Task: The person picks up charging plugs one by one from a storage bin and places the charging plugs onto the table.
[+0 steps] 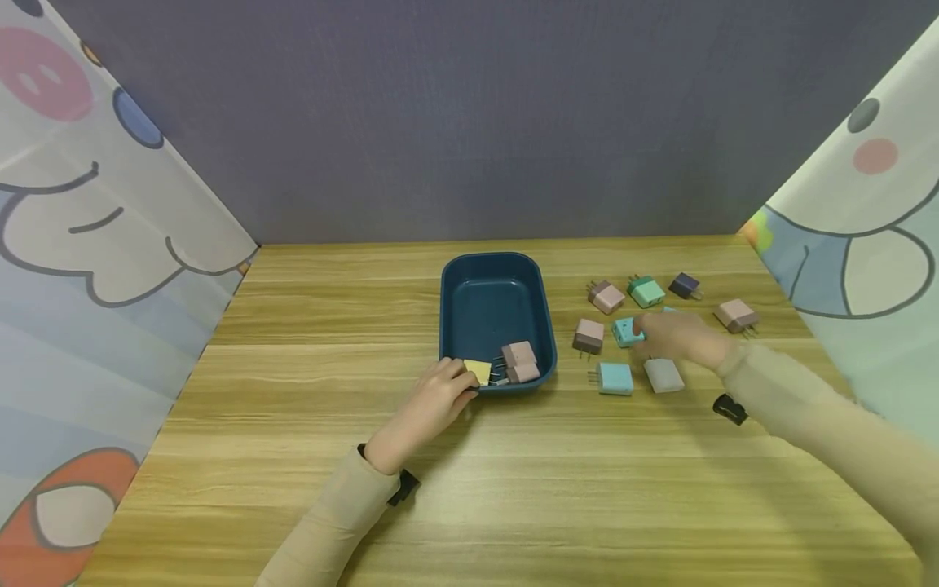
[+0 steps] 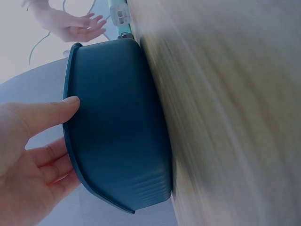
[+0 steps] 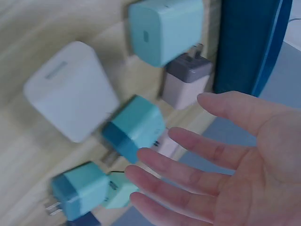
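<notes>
the person's left hand (image 1: 433, 395) grips the near rim of the dark blue bin (image 1: 493, 306), thumb outside and other fingers inside. within the bin, at its near end, sit a yellow charger (image 1: 478, 371) and two pink chargers (image 1: 519, 353). right of the bin, the right hand (image 1: 678, 336) hovers among more chargers, fingers loosely spread, grasping nothing; beside it lie a blue charger (image 1: 624, 332) and a white charger (image 1: 663, 377).
</notes>
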A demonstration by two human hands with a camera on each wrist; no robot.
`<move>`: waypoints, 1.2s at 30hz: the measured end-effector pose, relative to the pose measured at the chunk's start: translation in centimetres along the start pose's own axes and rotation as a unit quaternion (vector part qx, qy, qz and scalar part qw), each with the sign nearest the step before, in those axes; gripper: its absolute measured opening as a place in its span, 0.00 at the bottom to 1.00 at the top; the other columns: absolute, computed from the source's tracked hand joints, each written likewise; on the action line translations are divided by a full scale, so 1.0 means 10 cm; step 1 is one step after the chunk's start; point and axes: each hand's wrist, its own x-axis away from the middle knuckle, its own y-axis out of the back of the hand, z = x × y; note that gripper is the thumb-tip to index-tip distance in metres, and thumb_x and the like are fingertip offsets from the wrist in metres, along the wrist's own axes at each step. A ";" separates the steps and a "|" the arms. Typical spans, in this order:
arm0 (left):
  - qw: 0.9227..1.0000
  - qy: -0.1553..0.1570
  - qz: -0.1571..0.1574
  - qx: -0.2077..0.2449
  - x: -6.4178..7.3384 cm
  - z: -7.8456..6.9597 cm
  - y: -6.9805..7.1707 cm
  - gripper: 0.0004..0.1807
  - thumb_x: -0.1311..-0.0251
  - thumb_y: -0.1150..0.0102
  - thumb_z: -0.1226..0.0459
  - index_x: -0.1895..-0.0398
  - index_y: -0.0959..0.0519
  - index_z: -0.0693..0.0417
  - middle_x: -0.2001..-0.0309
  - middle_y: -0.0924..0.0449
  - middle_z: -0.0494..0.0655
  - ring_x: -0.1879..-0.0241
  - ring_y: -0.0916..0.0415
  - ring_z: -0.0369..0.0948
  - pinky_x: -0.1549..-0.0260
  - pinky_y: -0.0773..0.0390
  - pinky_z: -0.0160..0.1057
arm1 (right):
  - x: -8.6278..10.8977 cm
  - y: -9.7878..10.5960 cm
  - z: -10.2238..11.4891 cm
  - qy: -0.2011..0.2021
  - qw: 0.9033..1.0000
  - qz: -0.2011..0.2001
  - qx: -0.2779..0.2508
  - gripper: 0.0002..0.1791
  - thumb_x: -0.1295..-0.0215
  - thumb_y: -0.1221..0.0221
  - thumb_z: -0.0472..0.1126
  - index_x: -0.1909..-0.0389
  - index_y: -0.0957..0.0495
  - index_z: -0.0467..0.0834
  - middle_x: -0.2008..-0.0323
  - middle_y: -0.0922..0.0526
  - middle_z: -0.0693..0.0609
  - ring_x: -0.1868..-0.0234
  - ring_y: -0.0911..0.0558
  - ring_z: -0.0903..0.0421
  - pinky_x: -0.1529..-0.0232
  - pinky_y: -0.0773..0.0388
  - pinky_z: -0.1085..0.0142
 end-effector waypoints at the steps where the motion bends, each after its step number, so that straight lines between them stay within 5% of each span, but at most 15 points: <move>1: 1.000 0.000 0.001 0.000 0.00 0.00 0.00 0.04 0.54 0.36 0.69 0.75 0.23 0.55 0.76 0.31 0.44 0.75 0.37 0.38 0.75 0.36 0.33 | -0.01 0.02 0.02 -0.003 1.000 0.002 -0.004 0.20 0.40 0.47 0.43 0.55 0.29 0.30 0.67 0.20 0.45 0.74 0.25 0.56 0.78 0.29 0.62; 10: 1.000 -0.006 -0.002 -0.005 0.00 0.02 -0.02 0.05 0.54 0.35 0.70 0.75 0.23 0.55 0.76 0.31 0.44 0.76 0.38 0.38 0.75 0.37 0.33 | -0.04 0.16 0.19 0.005 0.999 -0.023 0.024 0.20 0.39 0.46 0.43 0.52 0.29 0.31 0.58 0.22 0.38 0.66 0.21 0.49 0.70 0.25 0.57; 18: 1.000 -0.005 -0.002 -0.005 0.00 0.02 -0.02 0.05 0.54 0.35 0.69 0.76 0.23 0.55 0.76 0.32 0.43 0.76 0.38 0.38 0.75 0.37 0.33 | -0.08 0.22 0.34 0.030 0.998 -0.037 0.028 0.20 0.39 0.47 0.40 0.51 0.30 0.31 0.72 0.20 0.47 0.84 0.30 0.60 0.80 0.35 0.68; 24: 1.000 -0.005 0.000 -0.008 0.00 0.01 -0.02 0.05 0.54 0.36 0.69 0.75 0.23 0.55 0.76 0.31 0.43 0.76 0.37 0.38 0.75 0.37 0.33 | -0.16 0.26 0.48 0.023 0.997 -0.053 0.057 0.21 0.40 0.45 0.42 0.51 0.30 0.32 0.68 0.21 0.42 0.85 0.33 0.61 0.84 0.40 0.69; 30: 1.000 -0.004 0.001 -0.008 0.00 0.01 -0.01 0.05 0.54 0.36 0.69 0.75 0.23 0.55 0.76 0.31 0.43 0.75 0.37 0.38 0.75 0.37 0.33 | -0.21 0.29 0.61 0.022 0.996 -0.065 0.052 0.20 0.40 0.45 0.42 0.51 0.29 0.33 0.53 0.27 0.35 0.76 0.25 0.55 0.81 0.32 0.66; 36: 1.000 -0.004 -0.007 -0.007 0.00 0.02 -0.03 0.05 0.54 0.35 0.69 0.76 0.23 0.55 0.76 0.32 0.43 0.76 0.37 0.38 0.75 0.37 0.33 | -0.29 0.29 0.71 0.046 0.993 -0.090 0.058 0.19 0.41 0.44 0.42 0.52 0.28 0.35 0.57 0.22 0.40 0.63 0.22 0.46 0.69 0.25 0.58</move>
